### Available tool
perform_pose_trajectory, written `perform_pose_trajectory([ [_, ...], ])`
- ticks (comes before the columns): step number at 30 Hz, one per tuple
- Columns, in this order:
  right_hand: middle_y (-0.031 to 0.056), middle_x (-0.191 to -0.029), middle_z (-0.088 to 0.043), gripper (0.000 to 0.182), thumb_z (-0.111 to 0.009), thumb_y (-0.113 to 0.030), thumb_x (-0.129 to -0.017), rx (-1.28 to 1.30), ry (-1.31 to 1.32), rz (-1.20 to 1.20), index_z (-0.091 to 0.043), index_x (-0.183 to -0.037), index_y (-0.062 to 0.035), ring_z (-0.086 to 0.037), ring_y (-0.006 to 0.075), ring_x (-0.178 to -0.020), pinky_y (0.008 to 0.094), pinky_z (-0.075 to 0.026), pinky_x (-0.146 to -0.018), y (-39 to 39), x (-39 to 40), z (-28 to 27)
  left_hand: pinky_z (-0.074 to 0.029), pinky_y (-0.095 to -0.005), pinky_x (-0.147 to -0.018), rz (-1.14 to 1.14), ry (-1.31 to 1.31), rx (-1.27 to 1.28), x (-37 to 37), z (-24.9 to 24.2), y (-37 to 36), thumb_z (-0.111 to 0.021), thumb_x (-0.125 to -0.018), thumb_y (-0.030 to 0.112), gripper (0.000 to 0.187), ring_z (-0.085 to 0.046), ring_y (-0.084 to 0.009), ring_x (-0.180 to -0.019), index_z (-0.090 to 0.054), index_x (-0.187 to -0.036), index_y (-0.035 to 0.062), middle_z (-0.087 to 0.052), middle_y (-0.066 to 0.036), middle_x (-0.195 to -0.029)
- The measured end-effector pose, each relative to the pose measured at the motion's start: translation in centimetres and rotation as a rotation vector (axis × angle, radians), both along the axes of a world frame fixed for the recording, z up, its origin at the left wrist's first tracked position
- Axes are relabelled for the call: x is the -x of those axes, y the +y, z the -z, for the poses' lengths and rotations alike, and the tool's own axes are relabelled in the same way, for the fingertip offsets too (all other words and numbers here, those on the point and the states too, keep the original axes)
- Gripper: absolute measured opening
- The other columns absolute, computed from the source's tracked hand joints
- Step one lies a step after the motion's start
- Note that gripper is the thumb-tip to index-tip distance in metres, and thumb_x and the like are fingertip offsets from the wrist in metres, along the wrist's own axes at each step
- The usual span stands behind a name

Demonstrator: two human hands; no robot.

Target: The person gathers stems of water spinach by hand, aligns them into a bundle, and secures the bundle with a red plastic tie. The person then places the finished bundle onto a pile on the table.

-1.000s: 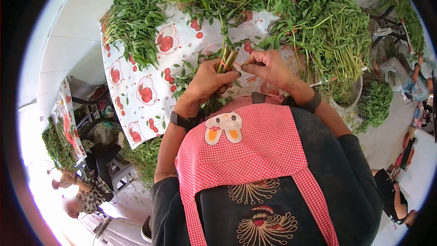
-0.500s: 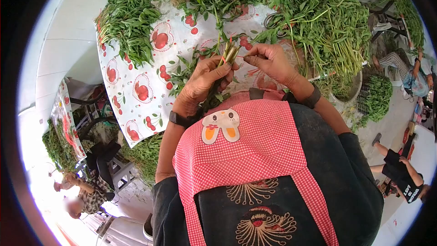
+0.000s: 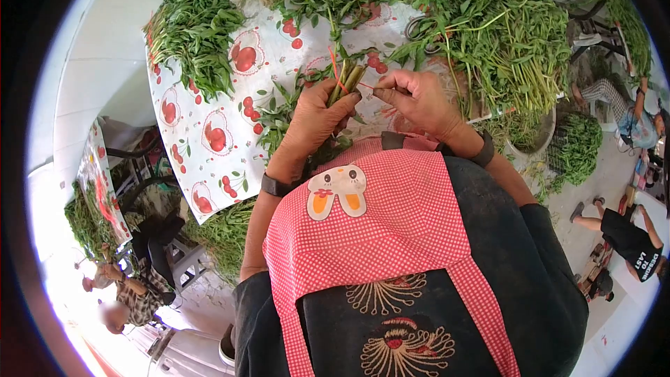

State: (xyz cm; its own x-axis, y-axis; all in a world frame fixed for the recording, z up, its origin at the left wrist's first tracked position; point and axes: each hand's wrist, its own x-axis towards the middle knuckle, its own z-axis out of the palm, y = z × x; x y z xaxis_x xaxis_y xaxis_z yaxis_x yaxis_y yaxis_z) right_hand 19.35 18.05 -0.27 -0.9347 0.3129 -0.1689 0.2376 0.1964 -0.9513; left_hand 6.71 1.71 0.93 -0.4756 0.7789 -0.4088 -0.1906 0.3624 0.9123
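Observation:
My left hand [image 3: 311, 116] is closed around a bunch of leafy green stems [image 3: 353, 78], cut ends pointing up and away from me. A thin red tie [image 3: 334, 64] crosses the stems just above my left thumb, one end sticking up on the left. On the other side, my right hand [image 3: 423, 102] pinches the tie's other end, which is drawn out between the bunch and my fingertips. The bunch's lower leaves are mostly hidden by my left hand. Both hands are above the cherry-patterned tablecloth [image 3: 259, 96].
A heap of leafy greens [image 3: 513, 49] covers the table's right and far side; a bundled pile [image 3: 199, 31] lies at the far left. Scissors handles [image 3: 416, 28] show beside the greens. A round tub [image 3: 548, 136] and a crate [image 3: 558, 150] stand at right. Other people are farther off.
The bunch has tilted slightly to the right, and the red tie's left end stands up longer. My right hand keeps its pinch. A person in black at the right has moved outward.

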Motion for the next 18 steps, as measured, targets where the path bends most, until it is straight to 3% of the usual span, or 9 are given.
perform_pose_trajectory([
  [5, -0.0016, -0.069, -0.061, 0.017, -0.064, -0.016, -0.087, -0.051, 0.021, 0.016, -0.063, -0.091, 0.0004, -0.052, 0.0017, -0.063, 0.0212, -0.044, -0.055, -0.6, -0.4, 0.9, -0.034, -0.018, -0.042, -0.037, -0.042, -0.029, 0.2, 0.6, -0.5, -0.063, -0.087, 0.018, 0.016, -0.045, -0.002, -0.05, -0.059, -0.088, 0.0024, -0.056, 0.003, -0.065],
  [7, 0.0065, -0.06, -0.059, 0.012, -0.067, -0.015, -0.083, -0.109, 0.146, 0.054, -0.065, -0.083, -0.0035, -0.053, 0.0115, -0.048, 0.0308, -0.041, -0.046, -0.7, -0.3, 1.1, -0.036, -0.0195, -0.044, -0.042, -0.047, -0.026, 0.3, 0.5, -0.3, -0.064, -0.087, 0.019, 0.017, -0.047, -0.0023, -0.052, -0.06, -0.086, 0.0017, -0.056, 0.003, -0.065],
  [8, 0.0065, -0.06, -0.059, 0.012, -0.067, -0.015, -0.083, -0.107, 0.144, 0.053, -0.065, -0.083, -0.0035, -0.053, 0.0115, -0.048, 0.0308, -0.041, -0.046, -0.8, -0.3, 1.0, -0.036, -0.0195, -0.044, -0.043, -0.049, -0.024, 0.1, 0.7, -0.2, -0.064, -0.087, 0.019, 0.017, -0.047, -0.0023, -0.052, -0.06, -0.086, 0.0017, -0.056, 0.003, -0.065],
  [10, 0.01, -0.061, -0.059, 0.009, -0.064, -0.013, -0.081, -0.287, 0.161, -0.036, -0.062, -0.078, -0.004, -0.055, 0.0233, -0.049, 0.0349, -0.042, -0.047, -0.6, -0.1, 0.4, -0.041, -0.0278, -0.049, 0.001, 0.257, 0.021, -0.1, 1.3, 0.0, -0.063, -0.086, 0.021, 0.023, -0.052, -0.0113, -0.054, -0.06, -0.087, -0.0014, -0.057, -0.005, -0.063],
  [11, 0.01, -0.061, -0.059, 0.009, -0.064, -0.013, -0.081, -0.284, 0.157, -0.035, -0.062, -0.078, -0.004, -0.055, 0.0233, -0.049, 0.0349, -0.042, -0.047, -0.5, 0.1, 0.0, -0.041, -0.0278, -0.049, 0.003, 0.253, 0.024, -0.1, 1.7, -0.1, -0.063, -0.086, 0.021, 0.023, -0.052, -0.0113, -0.054, -0.06, -0.087, -0.0014, -0.057, -0.005, -0.063],
  [13, 0.0096, -0.064, -0.057, 0.008, -0.063, -0.01, -0.079, -0.761, 0.358, -0.216, -0.059, -0.077, -0.0027, -0.061, 0.0226, -0.061, 0.0316, -0.047, -0.053, 0.0, 0.8, -1.1, -0.042, -0.0276, -0.054, 0.118, 0.53, 0.086, -0.2, 2.4, -0.1, -0.059, -0.089, 0.02, 0.023, -0.049, -0.0097, -0.059, -0.059, -0.098, -0.0011, -0.054, -0.003, -0.064],
  [14, 0.0096, -0.064, -0.057, 0.008, -0.063, -0.01, -0.079, -0.76, 0.353, -0.214, -0.059, -0.077, -0.0027, -0.061, 0.0226, -0.061, 0.0316, -0.047, -0.053, 0.2, 1.1, -1.9, -0.042, -0.0276, -0.054, 0.122, 0.527, 0.086, -0.2, 2.3, -0.1, -0.059, -0.089, 0.02, 0.023, -0.049, -0.0097, -0.059, -0.059, -0.098, -0.0011, -0.054, -0.003, -0.064],
  [17, 0.0114, -0.065, -0.055, 0.009, -0.06, -0.011, -0.072, -0.974, 0.322, -0.41, -0.055, -0.07, -0.0042, -0.059, 0.032, -0.067, 0.0393, -0.047, -0.055, 0.7, 2.4, -3.2, -0.043, -0.0317, -0.056, 0.222, 0.615, 0.103, -0.3, 1.5, 0.2, -0.058, -0.088, 0.019, 0.023, -0.05, -0.015, -0.058, -0.059, -0.098, -0.0022, -0.054, -0.009, -0.064],
  [18, 0.0108, -0.066, -0.055, 0.009, -0.059, -0.012, -0.071, -0.986, 0.446, -0.456, -0.054, -0.069, -0.0044, -0.06, 0.0319, -0.068, 0.0397, -0.047, -0.056, 0.9, 2.9, -3.0, -0.044, -0.0371, -0.059, 0.314, 0.6, 0.131, -0.3, 1.1, 0.3, -0.059, -0.086, 0.019, 0.023, -0.054, -0.0269, -0.065, -0.058, -0.091, -0.003, -0.057, -0.016, -0.07],
])
